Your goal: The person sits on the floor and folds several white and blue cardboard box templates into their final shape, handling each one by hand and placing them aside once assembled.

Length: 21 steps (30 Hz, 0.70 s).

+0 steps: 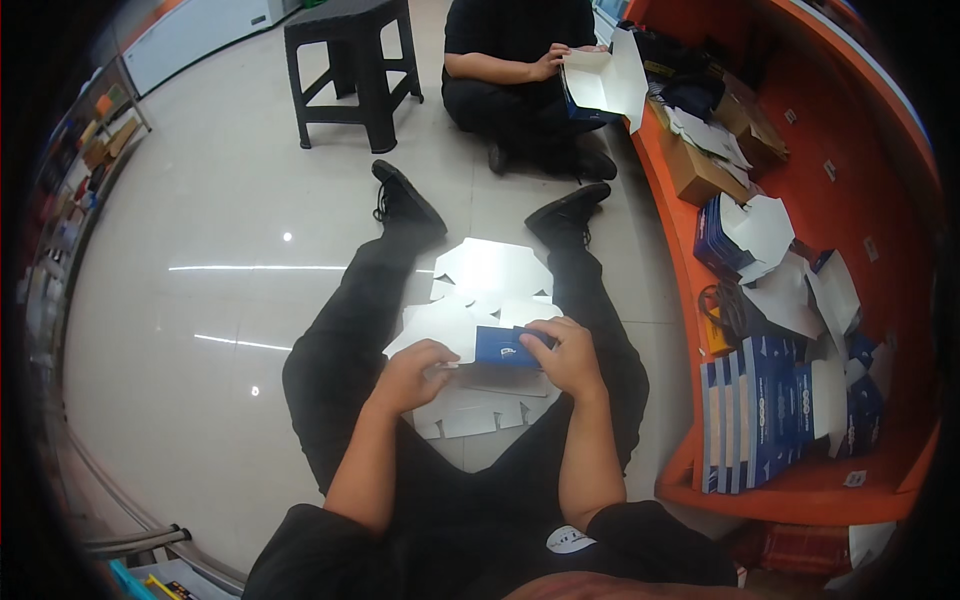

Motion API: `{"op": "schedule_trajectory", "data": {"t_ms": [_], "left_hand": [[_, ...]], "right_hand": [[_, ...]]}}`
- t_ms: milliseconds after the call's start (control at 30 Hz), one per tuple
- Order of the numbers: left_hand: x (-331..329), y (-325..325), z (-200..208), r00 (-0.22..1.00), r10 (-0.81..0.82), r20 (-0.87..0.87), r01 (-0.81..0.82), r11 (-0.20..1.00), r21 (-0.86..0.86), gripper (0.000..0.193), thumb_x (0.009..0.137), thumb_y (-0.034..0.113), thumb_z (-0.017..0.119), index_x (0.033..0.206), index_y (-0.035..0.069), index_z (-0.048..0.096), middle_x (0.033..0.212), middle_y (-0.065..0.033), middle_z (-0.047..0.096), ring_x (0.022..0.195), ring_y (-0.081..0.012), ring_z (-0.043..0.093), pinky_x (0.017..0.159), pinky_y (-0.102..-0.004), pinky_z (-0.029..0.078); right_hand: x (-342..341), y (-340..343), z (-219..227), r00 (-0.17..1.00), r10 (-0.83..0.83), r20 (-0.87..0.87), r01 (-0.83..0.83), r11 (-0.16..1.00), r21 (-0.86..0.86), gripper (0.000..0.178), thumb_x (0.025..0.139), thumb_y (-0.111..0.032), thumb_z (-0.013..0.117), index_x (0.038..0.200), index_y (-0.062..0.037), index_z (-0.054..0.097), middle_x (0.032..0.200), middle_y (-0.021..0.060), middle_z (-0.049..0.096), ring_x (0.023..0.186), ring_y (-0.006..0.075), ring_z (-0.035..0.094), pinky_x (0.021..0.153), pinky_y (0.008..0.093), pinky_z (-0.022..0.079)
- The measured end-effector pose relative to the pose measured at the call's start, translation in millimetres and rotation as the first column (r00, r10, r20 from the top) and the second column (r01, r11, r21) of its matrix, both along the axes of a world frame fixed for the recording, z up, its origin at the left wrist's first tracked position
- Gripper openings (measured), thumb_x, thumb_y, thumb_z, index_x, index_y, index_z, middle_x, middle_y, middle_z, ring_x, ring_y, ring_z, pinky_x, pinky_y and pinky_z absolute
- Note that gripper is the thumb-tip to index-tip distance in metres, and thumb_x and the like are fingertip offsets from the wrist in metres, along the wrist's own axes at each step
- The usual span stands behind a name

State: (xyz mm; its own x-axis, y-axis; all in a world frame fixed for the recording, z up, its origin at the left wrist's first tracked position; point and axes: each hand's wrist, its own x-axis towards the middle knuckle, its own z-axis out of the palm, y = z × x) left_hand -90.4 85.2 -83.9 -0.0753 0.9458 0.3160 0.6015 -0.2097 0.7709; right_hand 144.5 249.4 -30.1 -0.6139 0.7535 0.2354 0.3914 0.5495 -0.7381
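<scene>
Between my legs lies a flat, die-cut cardboard box blank (492, 268), white on its inner face, with slots and tabs along its edges. A blue printed flap (500, 346) is folded over at its near right part. My right hand (572, 358) grips that blue flap at its right end, thumb on top. My left hand (415, 374) is closed on the near left edge of the white cardboard, fingers curled and partly hiding that edge. Another white cardboard part (470, 415) shows beneath, close to my lap. Whether it belongs to the same blank, I cannot tell.
An orange shelf (685, 440) on the right holds a row of blue boxes (745, 415), a half-folded box (745, 235) and a brown carton (700, 172). Ahead, another person (520, 80) sits holding an open box (605, 82). A black stool (350, 70) stands far left.
</scene>
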Motion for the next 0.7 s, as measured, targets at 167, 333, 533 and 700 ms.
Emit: {"op": "schedule_trajectory", "data": {"t_ms": [167, 333, 533, 700], "left_hand": [[11.6, 0.5, -5.9, 0.944, 0.325, -0.051, -0.329, 0.938, -0.107, 0.024, 0.081, 0.015, 0.083, 0.101, 0.006, 0.074, 0.097, -0.0134, 0.074, 0.086, -0.0319, 0.072, 0.075, -0.0372, 0.057], [14.3, 1.7, -23.9, 0.932, 0.357, -0.067, -0.364, 0.917, -0.165, 0.023, 0.081, 0.016, 0.081, 0.101, 0.006, 0.073, 0.096, -0.0137, 0.074, 0.088, -0.0349, 0.071, 0.076, -0.0414, 0.055], [26.7, 4.8, -20.8, 0.915, 0.402, 0.025, -0.395, 0.908, -0.143, 0.022, 0.08, 0.014, 0.081, 0.097, 0.003, 0.072, 0.092, -0.0144, 0.074, 0.084, -0.0355, 0.071, 0.075, -0.0414, 0.055], [36.0, 3.3, -8.3, 0.915, 0.402, 0.017, -0.392, 0.901, -0.187, 0.022, 0.079, 0.013, 0.081, 0.097, 0.005, 0.072, 0.089, -0.0132, 0.074, 0.083, -0.0327, 0.072, 0.074, -0.0397, 0.055]], "right_hand": [[-4.6, -3.9, -1.6, 0.986, 0.156, 0.06, -0.155, 0.988, -0.012, 0.021, 0.084, -0.02, 0.078, 0.097, -0.003, 0.077, 0.09, 0.0148, 0.074, 0.089, 0.0334, 0.067, 0.086, 0.0405, 0.051], [-22.0, -15.1, -16.6, 0.928, 0.331, 0.173, -0.336, 0.942, 0.002, 0.017, 0.088, -0.022, 0.073, 0.099, -0.0098, 0.078, 0.091, 0.0111, 0.073, 0.094, 0.0305, 0.065, 0.1, 0.0421, 0.041], [-35.6, -32.6, -25.6, 0.916, 0.353, 0.191, -0.372, 0.926, 0.069, 0.013, 0.087, -0.019, 0.073, 0.095, -0.0089, 0.076, 0.084, 0.0082, 0.072, 0.088, 0.0283, 0.065, 0.098, 0.0408, 0.04], [-34.3, -30.5, -26.7, 0.919, 0.351, 0.178, -0.368, 0.927, 0.077, 0.013, 0.088, -0.02, 0.072, 0.094, -0.0096, 0.076, 0.084, 0.0075, 0.072, 0.089, 0.0279, 0.065, 0.098, 0.0417, 0.04]]}}
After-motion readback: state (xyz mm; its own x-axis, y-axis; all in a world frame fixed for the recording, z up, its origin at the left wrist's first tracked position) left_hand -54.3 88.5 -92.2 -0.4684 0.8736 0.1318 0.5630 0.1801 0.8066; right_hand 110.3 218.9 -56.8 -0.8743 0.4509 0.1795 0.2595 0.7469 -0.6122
